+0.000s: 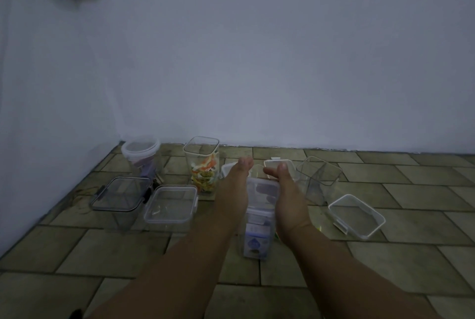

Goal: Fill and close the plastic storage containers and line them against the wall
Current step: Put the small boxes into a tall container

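My left hand [232,187] and right hand [289,196] clasp a tall lidded container [258,218] with packets inside, out on the tiled floor [385,254]; near the wall [257,61], several containers stand open, unlined.

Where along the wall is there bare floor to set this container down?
Right of the tilted empty container, the floor along the wall lies bare. It is crowded at left: the round tub, the tall open container, and loose lids behind the hands.
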